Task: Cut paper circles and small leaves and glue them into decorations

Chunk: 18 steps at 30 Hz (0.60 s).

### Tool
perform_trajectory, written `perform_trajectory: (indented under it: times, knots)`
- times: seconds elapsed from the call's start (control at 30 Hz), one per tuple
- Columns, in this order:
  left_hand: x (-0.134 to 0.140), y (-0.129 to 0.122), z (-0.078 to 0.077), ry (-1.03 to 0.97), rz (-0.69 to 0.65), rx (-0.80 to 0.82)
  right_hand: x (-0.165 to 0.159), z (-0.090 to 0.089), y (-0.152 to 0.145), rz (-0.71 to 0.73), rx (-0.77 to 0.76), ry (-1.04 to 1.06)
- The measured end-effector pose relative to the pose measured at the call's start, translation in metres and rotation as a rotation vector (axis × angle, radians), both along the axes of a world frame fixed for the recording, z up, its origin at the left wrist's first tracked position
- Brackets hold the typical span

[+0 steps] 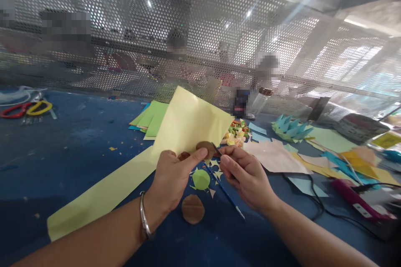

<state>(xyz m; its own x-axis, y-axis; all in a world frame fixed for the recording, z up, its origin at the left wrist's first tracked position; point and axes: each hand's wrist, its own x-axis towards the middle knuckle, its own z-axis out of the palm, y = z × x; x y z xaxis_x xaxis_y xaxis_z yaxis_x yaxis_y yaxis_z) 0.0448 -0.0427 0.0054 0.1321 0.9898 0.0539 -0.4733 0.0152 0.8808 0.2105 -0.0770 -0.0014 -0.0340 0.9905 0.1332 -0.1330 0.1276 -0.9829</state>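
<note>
My left hand [175, 175] is closed on a large sheet of pale yellow paper [188, 121], with the thumb pressing a brown cardboard disc [205, 149] against it. One long end of the sheet trails down to the left over the table. In my right hand [246, 175] the fingers are closed on a thin dark tool [216, 149], its tip at the disc's right edge; its kind is mostly hidden. Below the hands lie a bright green paper circle [201, 180], a second brown disc [193, 209], a blue pen-like stick [225, 192] and small paper scraps [216, 175].
Green sheets [155, 119] lie behind the yellow paper. Red and yellow-handled scissors [39, 108] rest far left. To the right are a blue-green folded paper piece [291, 128], a pale pink sheet [275, 156], a glass jar [260, 102], and a magenta power strip [360, 200] with black cables.
</note>
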Motion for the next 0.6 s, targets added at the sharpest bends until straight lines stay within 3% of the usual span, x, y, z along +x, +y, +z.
perform_trajectory:
  times: [0.17,0.6]
  knots:
    - [-0.0021,0.0000,0.0064,-0.104,0.022,0.077,0.0014,-0.0002,0.0015,0.012,-0.011,-0.003]
    - [-0.0052,0.0005,0.0085,-0.037,-0.051,0.150,0.0030,-0.0017,0.0013,0.044,-0.023,-0.011]
